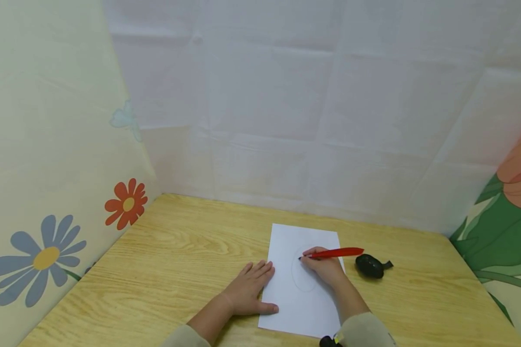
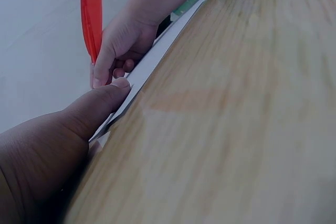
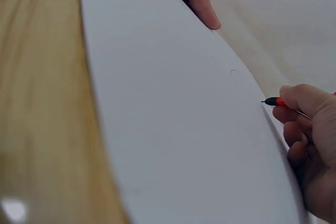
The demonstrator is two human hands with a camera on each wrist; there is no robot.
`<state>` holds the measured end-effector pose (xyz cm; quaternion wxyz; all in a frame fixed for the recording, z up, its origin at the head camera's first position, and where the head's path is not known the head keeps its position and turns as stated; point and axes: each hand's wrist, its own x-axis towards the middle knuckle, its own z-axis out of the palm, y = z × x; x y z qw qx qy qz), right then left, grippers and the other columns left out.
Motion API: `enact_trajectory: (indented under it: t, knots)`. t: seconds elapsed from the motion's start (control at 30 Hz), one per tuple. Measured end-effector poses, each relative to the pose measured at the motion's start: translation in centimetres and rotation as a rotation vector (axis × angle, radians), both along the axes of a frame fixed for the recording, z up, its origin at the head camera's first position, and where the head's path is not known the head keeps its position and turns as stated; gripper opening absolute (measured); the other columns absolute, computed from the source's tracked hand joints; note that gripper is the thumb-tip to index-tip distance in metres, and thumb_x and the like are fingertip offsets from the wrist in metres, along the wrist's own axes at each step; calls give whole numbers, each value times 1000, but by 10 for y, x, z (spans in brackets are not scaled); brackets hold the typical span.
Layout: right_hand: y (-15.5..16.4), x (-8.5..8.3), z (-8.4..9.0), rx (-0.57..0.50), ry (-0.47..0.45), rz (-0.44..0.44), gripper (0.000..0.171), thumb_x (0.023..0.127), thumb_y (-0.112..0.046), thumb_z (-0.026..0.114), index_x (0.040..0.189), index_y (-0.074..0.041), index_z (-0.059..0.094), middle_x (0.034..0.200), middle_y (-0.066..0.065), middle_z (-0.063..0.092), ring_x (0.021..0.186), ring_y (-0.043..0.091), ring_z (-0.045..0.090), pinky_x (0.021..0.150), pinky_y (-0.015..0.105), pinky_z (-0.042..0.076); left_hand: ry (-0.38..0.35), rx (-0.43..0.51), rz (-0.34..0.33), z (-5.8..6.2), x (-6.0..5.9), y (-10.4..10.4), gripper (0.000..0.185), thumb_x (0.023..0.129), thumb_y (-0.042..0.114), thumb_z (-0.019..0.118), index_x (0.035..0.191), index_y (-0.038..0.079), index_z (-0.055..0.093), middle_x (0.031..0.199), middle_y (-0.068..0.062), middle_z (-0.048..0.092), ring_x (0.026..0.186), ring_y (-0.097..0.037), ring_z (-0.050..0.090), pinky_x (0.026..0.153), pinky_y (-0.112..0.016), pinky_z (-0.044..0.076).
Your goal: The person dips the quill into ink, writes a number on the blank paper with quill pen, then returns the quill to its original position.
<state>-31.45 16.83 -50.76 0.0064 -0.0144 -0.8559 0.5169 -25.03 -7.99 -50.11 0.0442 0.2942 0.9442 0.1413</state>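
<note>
A white sheet of paper [image 1: 286, 294] lies on the wooden table, carrying a faint oval outline [image 1: 293, 273] on its right half. My right hand [image 1: 327, 270] pinches a slim red pen [image 1: 340, 252] shaped like a feather, its dark tip at the upper left of the oval. In the right wrist view thumb and forefinger close on the pen near its black point. Flat with fingers spread, my left hand [image 1: 249, 291] rests at the paper's left edge, thumb over the sheet. The left wrist view shows that thumb [image 2: 100, 100] on the edge.
A shiny black rounded object [image 1: 369, 266] with a short tab sits on the table [image 1: 191, 260] just right of the paper. A pale cloth [image 1: 260, 106] hangs behind the table, and flower-printed panels stand at left and right. A small black item [image 1: 328, 341] is at the bottom edge.
</note>
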Motion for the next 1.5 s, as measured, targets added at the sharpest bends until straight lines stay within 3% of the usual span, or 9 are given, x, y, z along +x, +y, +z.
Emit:
enact_trajectory:
  t: [0.93, 1.5]
  knots:
    - [-5, -1, 2, 23, -15, 15, 12, 84, -24, 76, 92, -15, 74, 85, -3, 70, 87, 16, 57, 73, 25, 43, -5, 10, -3, 4, 1, 0, 96, 84, 67, 61, 153, 6, 32, 162, -8, 28, 151, -28, 22, 123, -52, 16]
    - [-7, 1, -3, -55, -21, 22, 14, 82, -24, 78, 92, -14, 73, 82, -4, 70, 83, 15, 58, 73, 25, 45, -14, 15, -9, 4, 2, 0, 95, 84, 66, 61, 153, 6, 33, 162, -9, 28, 151, -29, 22, 124, -52, 16]
